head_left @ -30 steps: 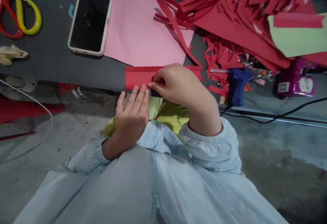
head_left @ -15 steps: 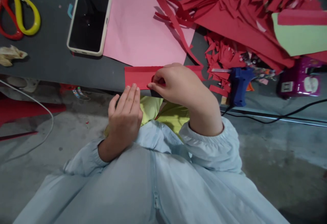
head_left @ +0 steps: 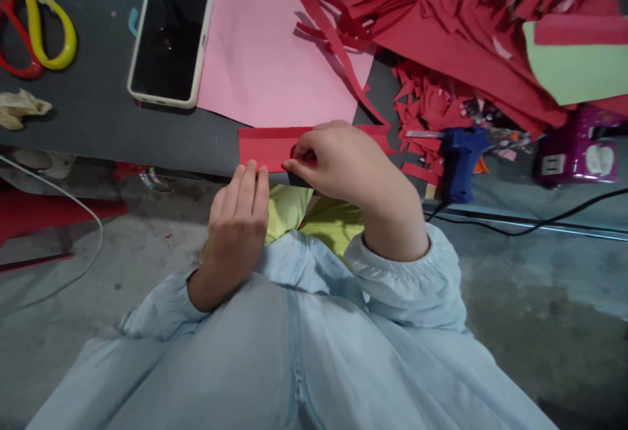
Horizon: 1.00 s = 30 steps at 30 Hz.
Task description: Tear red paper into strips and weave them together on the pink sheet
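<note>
A long red paper strip (head_left: 267, 146) lies along the front edge of the dark table, with a fold line near its far side. The fingertips of my left hand (head_left: 239, 220) rest on its near edge toward the left end, the fingers stretched out flat. Over the strip's middle, my right hand (head_left: 338, 161) is bent with thumb and forefinger pinched at the near edge of the paper. Its other fingers are curled and partly hidden. Just beyond the strip lies a pink sheet (head_left: 275, 57).
A phone (head_left: 170, 38) lies left of centre, with scissors (head_left: 52, 31) at the far left. Red cut paper (head_left: 441, 44) is heaped at the right, near a blue glue gun (head_left: 461, 161), a purple device (head_left: 576, 152) and a black cable (head_left: 544, 220).
My left hand has shifted slightly, its fingers now a little more spread and its thumb less visible. My right hand stays at the same spot on the strip.
</note>
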Each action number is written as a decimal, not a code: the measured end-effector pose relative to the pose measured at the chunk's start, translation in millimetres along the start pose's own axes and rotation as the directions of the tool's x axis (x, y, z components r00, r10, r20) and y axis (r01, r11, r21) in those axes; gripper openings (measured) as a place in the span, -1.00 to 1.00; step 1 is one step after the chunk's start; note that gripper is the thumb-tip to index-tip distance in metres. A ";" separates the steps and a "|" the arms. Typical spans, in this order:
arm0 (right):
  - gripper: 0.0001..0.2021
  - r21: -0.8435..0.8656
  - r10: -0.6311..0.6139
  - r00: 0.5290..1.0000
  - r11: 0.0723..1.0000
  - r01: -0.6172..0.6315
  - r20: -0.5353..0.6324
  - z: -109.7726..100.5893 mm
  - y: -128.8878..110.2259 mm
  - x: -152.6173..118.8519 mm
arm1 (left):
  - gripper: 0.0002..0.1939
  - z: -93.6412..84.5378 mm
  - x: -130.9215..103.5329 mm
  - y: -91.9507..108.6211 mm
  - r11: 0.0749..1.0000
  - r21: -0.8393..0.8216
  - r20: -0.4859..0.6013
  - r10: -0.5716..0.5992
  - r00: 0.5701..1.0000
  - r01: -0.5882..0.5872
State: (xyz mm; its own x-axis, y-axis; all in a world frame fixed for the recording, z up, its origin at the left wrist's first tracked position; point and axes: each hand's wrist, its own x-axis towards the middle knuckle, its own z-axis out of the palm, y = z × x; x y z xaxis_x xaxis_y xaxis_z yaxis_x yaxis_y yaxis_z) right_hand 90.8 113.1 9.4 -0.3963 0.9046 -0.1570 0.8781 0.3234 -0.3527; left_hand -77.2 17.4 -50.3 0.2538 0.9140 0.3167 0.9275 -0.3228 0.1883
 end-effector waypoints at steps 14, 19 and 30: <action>-0.76 -0.032 0.084 0.996 0.996 -0.085 -0.040 -17.0 12.7 -18.2 | -0.51 -3.4 5.8 5.0 0.997 0.072 0.003 0.033 0.999 -0.033; -0.74 0.063 0.152 0.985 0.987 -0.147 -0.087 -21.1 30.4 -29.0 | -0.49 -5.6 5.1 10.4 0.999 0.033 0.009 0.013 1.000 -0.014; -0.78 -0.062 0.147 0.988 0.987 -0.150 -0.057 -16.8 27.9 -26.4 | -0.46 1.9 3.3 17.2 1.000 -0.013 0.019 0.003 1.000 -0.003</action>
State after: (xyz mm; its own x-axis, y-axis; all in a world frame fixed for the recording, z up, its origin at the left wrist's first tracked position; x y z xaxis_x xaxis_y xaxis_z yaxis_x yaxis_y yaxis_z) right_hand 130.2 102.9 19.2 -0.2473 0.9566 -0.1540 0.9424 0.2005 -0.2676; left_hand -59.9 15.4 -47.7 0.2616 0.9174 0.2997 0.9231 -0.3286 0.2000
